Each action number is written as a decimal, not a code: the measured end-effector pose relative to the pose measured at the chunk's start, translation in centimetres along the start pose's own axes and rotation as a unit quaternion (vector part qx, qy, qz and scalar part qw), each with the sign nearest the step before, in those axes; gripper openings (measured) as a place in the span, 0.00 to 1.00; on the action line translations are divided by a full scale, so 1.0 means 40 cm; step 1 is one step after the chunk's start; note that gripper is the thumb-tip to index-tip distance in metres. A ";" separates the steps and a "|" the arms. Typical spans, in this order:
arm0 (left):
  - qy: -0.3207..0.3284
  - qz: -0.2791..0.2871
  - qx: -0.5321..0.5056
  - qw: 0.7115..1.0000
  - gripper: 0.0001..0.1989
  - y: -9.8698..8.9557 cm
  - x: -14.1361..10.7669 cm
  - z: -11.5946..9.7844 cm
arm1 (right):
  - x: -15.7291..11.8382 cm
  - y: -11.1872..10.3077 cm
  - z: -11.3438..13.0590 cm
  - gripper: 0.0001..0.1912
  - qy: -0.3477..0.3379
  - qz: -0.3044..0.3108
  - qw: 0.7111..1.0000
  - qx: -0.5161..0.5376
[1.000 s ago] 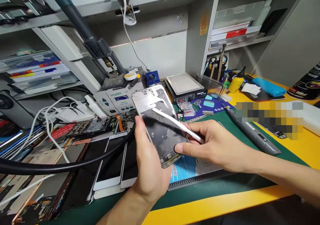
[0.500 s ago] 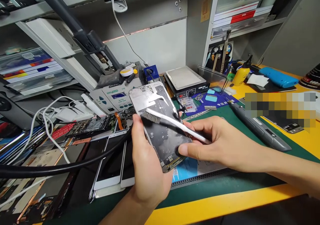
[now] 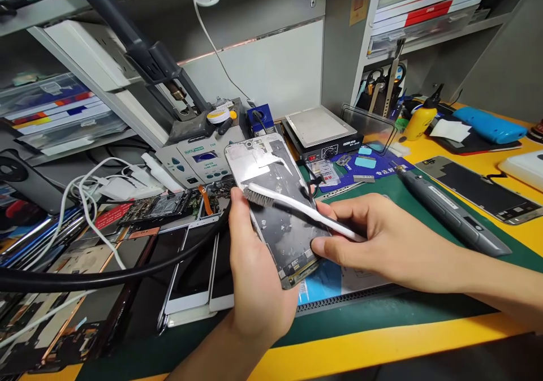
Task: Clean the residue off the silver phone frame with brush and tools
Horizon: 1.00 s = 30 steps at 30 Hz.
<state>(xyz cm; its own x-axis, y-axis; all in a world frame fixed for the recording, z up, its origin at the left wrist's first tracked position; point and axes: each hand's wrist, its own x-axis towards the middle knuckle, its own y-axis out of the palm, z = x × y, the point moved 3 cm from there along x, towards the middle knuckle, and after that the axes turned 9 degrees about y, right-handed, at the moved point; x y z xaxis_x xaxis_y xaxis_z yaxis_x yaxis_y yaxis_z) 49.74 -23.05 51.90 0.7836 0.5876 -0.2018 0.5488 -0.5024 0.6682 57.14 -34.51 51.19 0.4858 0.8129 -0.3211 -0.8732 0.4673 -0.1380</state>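
White brush (image 3: 292, 202) slants across a phone screen panel (image 3: 291, 237)

The left hand (image 3: 261, 290) holds the panel up over the desk (image 3: 382, 344), back side showing. Its long way runs from top left down to bottom right. The right hand (image 3: 369, 239) pinches the brush handle, its arm reaching from the right. The bristles (image 3: 261, 198) are close to the left thumb. I can't tell if they touch the panel.

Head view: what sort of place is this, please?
Probably an electronics repair bench: the left hand holds a bare phone part, the right hand a brush, and exposed circuit boards lie nearby.
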 end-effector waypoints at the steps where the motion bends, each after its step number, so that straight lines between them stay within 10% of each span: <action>1: -0.004 0.000 0.003 1.000 0.30 0.000 0.000 0.000 | 0.000 0.002 -0.002 0.10 0.000 0.000 1.000 0.000; 18: -0.013 0.057 0.034 0.998 0.34 -0.013 -0.007 -0.028 | -0.009 -0.062 0.012 0.11 -0.041 0.001 0.990 0.135; 30: -0.043 -0.039 0.006 0.998 0.31 -0.010 -0.003 -0.002 | -0.005 -0.043 0.003 0.23 0.010 0.019 0.995 0.100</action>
<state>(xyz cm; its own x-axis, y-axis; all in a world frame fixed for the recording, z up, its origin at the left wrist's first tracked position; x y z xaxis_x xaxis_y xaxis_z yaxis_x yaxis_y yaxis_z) 49.42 -22.88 51.72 0.7601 0.5685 -0.3146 0.6125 -0.4654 0.6389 58.54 -35.43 51.61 0.4492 0.8254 -0.3418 -0.8653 0.4972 0.0632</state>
